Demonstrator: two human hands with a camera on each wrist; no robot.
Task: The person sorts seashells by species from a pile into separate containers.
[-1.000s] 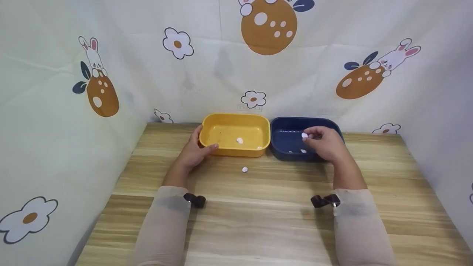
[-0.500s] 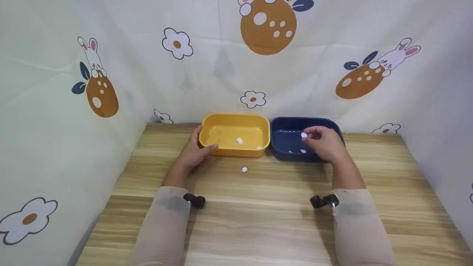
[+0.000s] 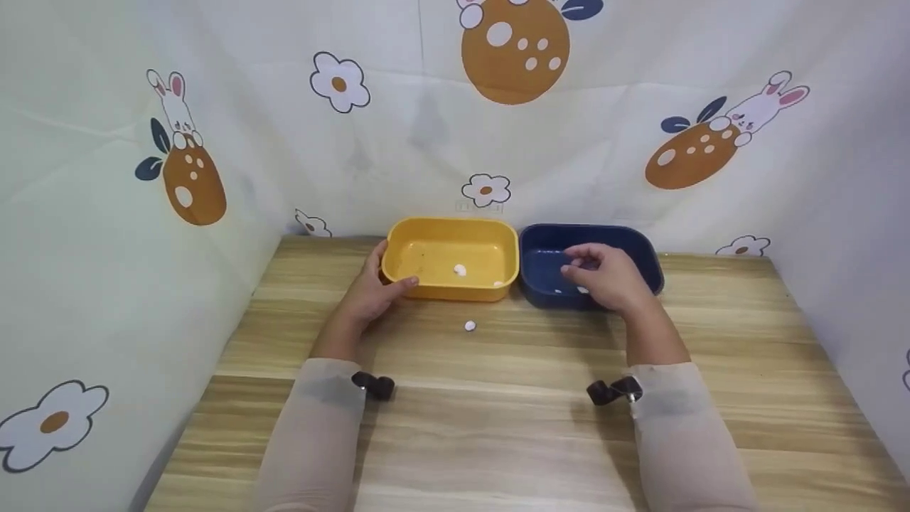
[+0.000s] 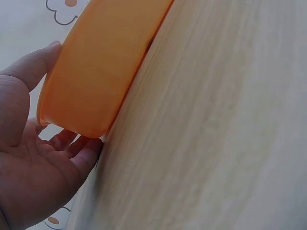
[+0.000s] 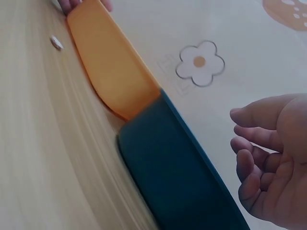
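Observation:
My left hand (image 3: 370, 288) grips the left end of a yellow plastic box (image 3: 455, 291), thumb on the near rim and fingers behind the end wall. In the left wrist view, those fingers (image 4: 86, 153) curl under the box's corner. Over a dark blue box (image 3: 544, 299) hangs my right hand (image 3: 608, 277), with fingers loosely curled, thumb apart from them and nothing between. Small white pieces show inside both boxes: a white lump (image 3: 460, 270) in the yellow one, and a white bit (image 3: 582, 289) by the blue one's near wall, partly behind my hand.
The two boxes stand side by side against the patterned curtain (image 3: 412, 128) at the back of the wooden table (image 3: 498, 427). One small white piece (image 3: 470, 326) lies on the wood in front of the yellow box. Black wrist mounts (image 3: 373, 385) sit on both sleeves.
My right hand has moved slightly left over the blue box, and its fingers have parted. The white piece it pinched is gone from its fingertips. My left hand stays on the yellow box.

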